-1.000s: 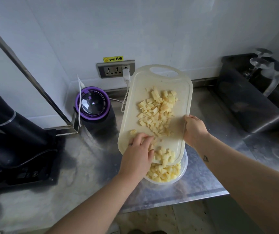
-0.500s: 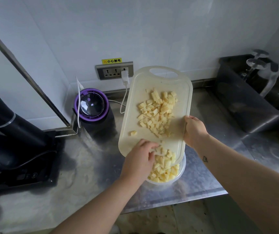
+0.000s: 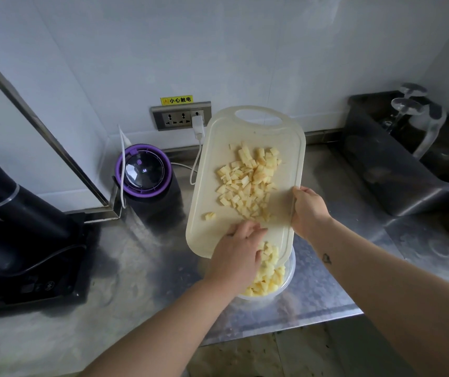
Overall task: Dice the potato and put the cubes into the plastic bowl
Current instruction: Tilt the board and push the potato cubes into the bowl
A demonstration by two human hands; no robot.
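A cream plastic cutting board (image 3: 217, 164) is tilted over a clear plastic bowl (image 3: 288, 270) near the counter's front edge. My right hand (image 3: 309, 210) grips the board's right edge. A pile of pale yellow potato cubes (image 3: 247, 183) lies on the board's middle, and one stray cube (image 3: 209, 215) sits to its left. My left hand (image 3: 238, 254) rests on the board's lower end, fingers loosely curved against the lowest cubes. More potato cubes (image 3: 268, 278) fill the bowl, which the board and my left hand partly hide.
A purple-rimmed black appliance (image 3: 144, 175) stands left of the board, its white cable plugged into the wall socket (image 3: 181, 117). A black machine (image 3: 13, 229) fills the far left. A dark sink (image 3: 408, 164) with a tap lies at the right. The steel counter edge (image 3: 285, 325) is close.
My left hand swept down the board toward the bowl, then moved back up to the pile's lower edge. Cubes that lay at the board's lower end are gone from it. The board stays tilted.
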